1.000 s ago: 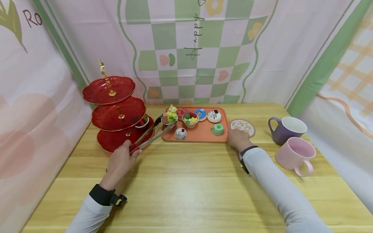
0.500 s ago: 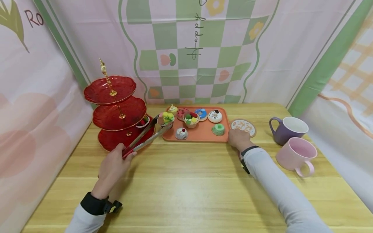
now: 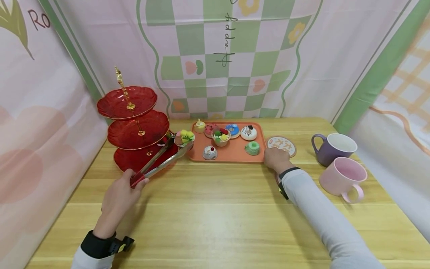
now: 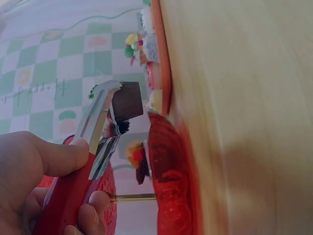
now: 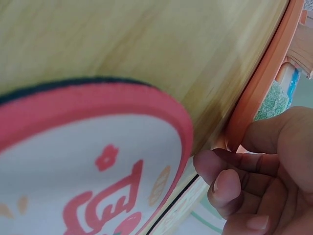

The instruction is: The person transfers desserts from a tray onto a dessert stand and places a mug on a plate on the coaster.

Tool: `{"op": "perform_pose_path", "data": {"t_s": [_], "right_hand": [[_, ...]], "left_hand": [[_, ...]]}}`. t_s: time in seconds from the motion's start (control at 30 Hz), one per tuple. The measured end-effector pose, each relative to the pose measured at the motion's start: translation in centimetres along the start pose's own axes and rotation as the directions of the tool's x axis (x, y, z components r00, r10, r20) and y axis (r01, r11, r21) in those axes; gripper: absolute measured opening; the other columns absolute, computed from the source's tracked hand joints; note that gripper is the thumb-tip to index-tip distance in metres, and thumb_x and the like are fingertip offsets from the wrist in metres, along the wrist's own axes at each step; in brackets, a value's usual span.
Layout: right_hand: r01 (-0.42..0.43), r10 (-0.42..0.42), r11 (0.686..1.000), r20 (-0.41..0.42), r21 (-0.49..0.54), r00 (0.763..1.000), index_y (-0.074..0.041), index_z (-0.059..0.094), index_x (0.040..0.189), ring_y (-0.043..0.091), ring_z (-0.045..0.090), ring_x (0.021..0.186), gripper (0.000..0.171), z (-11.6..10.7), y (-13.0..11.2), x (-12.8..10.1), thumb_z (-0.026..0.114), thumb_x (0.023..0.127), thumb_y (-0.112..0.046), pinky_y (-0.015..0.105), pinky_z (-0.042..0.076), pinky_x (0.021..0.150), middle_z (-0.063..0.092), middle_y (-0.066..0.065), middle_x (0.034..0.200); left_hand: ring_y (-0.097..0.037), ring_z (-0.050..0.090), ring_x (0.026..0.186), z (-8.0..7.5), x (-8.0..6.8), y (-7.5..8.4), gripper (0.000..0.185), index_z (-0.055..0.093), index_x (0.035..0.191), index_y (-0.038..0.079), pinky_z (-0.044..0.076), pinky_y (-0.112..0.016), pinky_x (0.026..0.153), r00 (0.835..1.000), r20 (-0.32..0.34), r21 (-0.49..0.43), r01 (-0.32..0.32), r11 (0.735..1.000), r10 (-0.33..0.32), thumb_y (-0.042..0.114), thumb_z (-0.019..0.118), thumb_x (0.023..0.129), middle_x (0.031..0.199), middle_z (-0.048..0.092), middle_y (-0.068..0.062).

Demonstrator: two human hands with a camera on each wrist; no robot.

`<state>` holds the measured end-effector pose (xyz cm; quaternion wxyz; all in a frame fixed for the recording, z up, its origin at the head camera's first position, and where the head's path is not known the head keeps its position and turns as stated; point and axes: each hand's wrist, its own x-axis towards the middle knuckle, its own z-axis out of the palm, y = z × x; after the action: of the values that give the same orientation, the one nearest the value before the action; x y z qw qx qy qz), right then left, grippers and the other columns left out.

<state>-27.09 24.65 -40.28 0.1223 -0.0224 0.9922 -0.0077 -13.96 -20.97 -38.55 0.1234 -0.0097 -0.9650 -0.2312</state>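
My left hand (image 3: 120, 192) grips red-handled metal tongs (image 3: 161, 160). Their tips pinch a small toy dessert cup (image 3: 184, 138) with yellow, pink and green topping. In the left wrist view its dark cup (image 4: 128, 100) hangs above the bottom tier of the red three-tier stand (image 3: 122, 158). A fruit-topped tart (image 4: 137, 154) sits on that tier, mostly hidden by the tongs in the head view. At the right, my right hand (image 3: 278, 160) holds the right edge of the orange tray (image 3: 231, 155), thumb at the rim and fingers curled, as the right wrist view shows.
Toy sweets fill part of the tray: donuts (image 3: 248, 132), a fruit tart (image 3: 221, 138), a white cake (image 3: 209, 153) and a green one (image 3: 252, 148). Round coasters (image 3: 283, 145) lie by my right hand. A purple mug (image 3: 330, 151) and a pink mug (image 3: 340, 177) stand farther right.
My left hand has drawn back left and toward me, carrying the dessert cup in the tongs off the tray's left end to beside the stand. The right hand stays at the tray edge.
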Motion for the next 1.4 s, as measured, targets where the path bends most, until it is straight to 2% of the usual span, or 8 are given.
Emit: {"op": "perform_pose_path", "data": {"t_s": [0.23, 0.43, 0.73, 1.03, 1.4], "right_hand": [[-0.006, 0.006, 1.000, -0.006, 0.001, 1.000, 0.001, 0.061, 0.094, 0.033, 0.057, 0.080, 0.019, 0.2, 0.2, 0.3, 0.044, 0.091, -0.006, 0.052, 0.046, 0.062, 0.059, 0.020, 0.089], [-0.005, 0.005, 1.000, -0.007, 0.002, 1.000, 0.000, 0.061, 0.095, 0.032, 0.057, 0.078, 0.019, 0.3, 0.2, 0.4, 0.044, 0.091, -0.007, 0.050, 0.046, 0.060, 0.059, 0.020, 0.088], [0.004, -0.003, 1.000, -0.016, 0.005, 1.000, 0.000, 0.061, 0.094, 0.033, 0.057, 0.078, 0.019, 0.3, 0.2, 0.2, 0.044, 0.090, -0.006, 0.051, 0.046, 0.061, 0.059, 0.019, 0.088], [0.007, -0.007, 1.000, -0.006, 0.019, 1.000, 0.000, 0.061, 0.093, 0.031, 0.056, 0.078, 0.018, 0.3, 0.4, 0.0, 0.045, 0.090, -0.006, 0.051, 0.046, 0.063, 0.060, 0.019, 0.089], [0.010, -0.011, 0.999, 0.005, 0.031, 1.000, -0.001, 0.061, 0.091, 0.029, 0.054, 0.076, 0.015, 0.1, 0.3, 0.1, 0.046, 0.090, -0.005, 0.048, 0.044, 0.060, 0.058, 0.017, 0.085]], "left_hand": [[-0.019, 0.042, 0.053, -0.8, -0.5, -0.4, 0.038, 0.053, 0.094, 0.005, 0.030, -0.031, 0.045, 1.000, -0.022, -0.001, 0.006, 1.000, -0.006, 0.040, 0.065, 0.086, 0.063, 0.047, -0.003], [-0.021, 0.049, 0.057, -1.2, -1.0, -0.9, 0.036, 0.056, 0.102, 0.006, 0.033, -0.032, 0.046, 0.999, -0.040, 0.005, 0.008, 1.000, -0.007, 0.035, 0.068, 0.085, 0.069, 0.055, -0.005], [-0.018, 0.040, 0.051, -1.1, -2.2, -1.5, 0.031, 0.055, 0.094, 0.006, 0.029, -0.032, 0.044, 0.996, -0.085, -0.001, -0.011, 1.000, 0.011, 0.030, 0.070, 0.083, 0.061, 0.046, -0.002], [-0.020, 0.042, 0.051, -1.7, -3.0, -2.0, 0.037, 0.054, 0.098, 0.007, 0.029, -0.032, 0.043, 0.994, -0.028, 0.009, 0.103, 0.995, -0.102, 0.041, 0.064, 0.086, 0.063, 0.049, -0.003], [-0.021, 0.049, 0.056, -2.1, -3.5, -3.0, 0.044, 0.054, 0.099, 0.003, 0.034, -0.033, 0.045, 0.989, -0.014, 0.028, 0.151, 0.988, -0.150, 0.045, 0.062, 0.087, 0.071, 0.057, -0.007]]}}
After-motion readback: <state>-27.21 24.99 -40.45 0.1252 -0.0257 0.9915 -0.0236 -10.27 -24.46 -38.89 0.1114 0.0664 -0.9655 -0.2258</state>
